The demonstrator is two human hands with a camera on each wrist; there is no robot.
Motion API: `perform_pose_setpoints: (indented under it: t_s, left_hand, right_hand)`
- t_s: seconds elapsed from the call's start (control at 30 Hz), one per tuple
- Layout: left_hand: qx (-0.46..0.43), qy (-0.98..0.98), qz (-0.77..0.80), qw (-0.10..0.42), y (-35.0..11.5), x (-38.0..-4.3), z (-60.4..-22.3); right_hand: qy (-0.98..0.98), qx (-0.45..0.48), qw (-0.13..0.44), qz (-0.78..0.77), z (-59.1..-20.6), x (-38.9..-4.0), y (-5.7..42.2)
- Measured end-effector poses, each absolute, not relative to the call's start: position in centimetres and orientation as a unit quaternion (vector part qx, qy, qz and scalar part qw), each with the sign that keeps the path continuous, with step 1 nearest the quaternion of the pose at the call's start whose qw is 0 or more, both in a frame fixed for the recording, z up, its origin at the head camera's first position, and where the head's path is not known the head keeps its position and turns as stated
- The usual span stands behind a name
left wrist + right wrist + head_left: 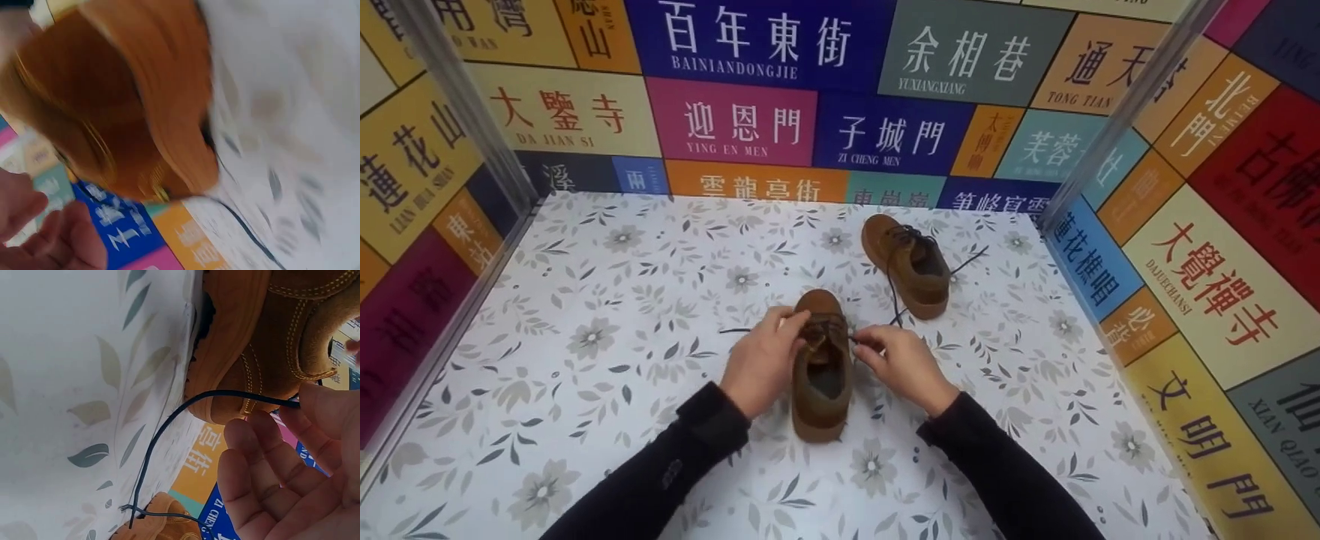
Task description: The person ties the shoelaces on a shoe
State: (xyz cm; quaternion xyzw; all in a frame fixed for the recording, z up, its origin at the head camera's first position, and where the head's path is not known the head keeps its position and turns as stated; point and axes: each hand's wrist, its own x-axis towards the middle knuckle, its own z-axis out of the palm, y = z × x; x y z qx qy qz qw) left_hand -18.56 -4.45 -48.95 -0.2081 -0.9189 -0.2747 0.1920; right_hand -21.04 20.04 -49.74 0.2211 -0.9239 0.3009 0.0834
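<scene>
A brown suede shoe (817,416) with dark laces stands upright on the floral-patterned surface, toe pointing away. My left hand (763,358) is at its left side, bent fingertips over the lacing; I cannot tell whether they hold a lace. In the blurred left wrist view, the left fingers (62,236) are bent beside the shoe, and a loose lace (236,216) trails past its sole. My right hand (901,364) is just right of the shoe. In the right wrist view, thumb and index finger pinch a dark lace (211,393), whose free end hangs down; the other fingers are loosely curled.
A matching brown shoe (911,266) stands farther back to the right, its laces (969,260) loose on both sides. Panels with colourful Chinese place-name signs (731,124) enclose the back and both sides of the white floral surface (592,337).
</scene>
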Motion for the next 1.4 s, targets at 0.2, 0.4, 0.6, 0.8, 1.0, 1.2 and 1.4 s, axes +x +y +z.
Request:
perform_pose_setpoints:
  t_s: [0.2, 0.4, 0.6, 0.8, 1.0, 1.2, 1.4]
  left_hand:
    - [-0.194, -0.941, -0.248, 0.126, -5.5, -20.9, -49.6]
    - [-0.206, -0.933, -0.239, 0.173, -7.0, -20.1, -49.2]
    - [-0.191, -0.917, -0.318, 0.146, -7.1, -20.2, -48.4]
    - [-0.126, -0.826, -0.547, 0.048, -4.6, -22.1, -47.3]
    - [-0.121, -0.789, -0.602, -0.012, -1.4, -22.9, -46.6]
    - [-0.130, -0.838, -0.528, 0.047, 0.1, -23.1, -46.2]
    - [-0.106, -0.827, -0.551, 0.032, -0.7, -23.2, -46.3]
  right_hand:
    - [-0.925, 0.213, 0.077, 0.305, -49.5, -21.1, 20.5]
    - [-0.929, 0.222, 0.079, 0.287, -48.3, -21.0, 21.3]
    - [-0.933, 0.195, 0.049, 0.298, -47.1, -21.0, 21.4]
    - [-0.907, 0.181, 0.066, 0.374, -46.8, -21.5, 20.2]
    - [-0.862, 0.231, 0.072, 0.444, -46.5, -22.0, 18.6]
    - [-0.818, 0.264, 0.021, 0.510, -46.7, -22.7, 17.7]
    - [-0.809, 0.262, -0.001, 0.527, -45.9, -22.2, 17.4]
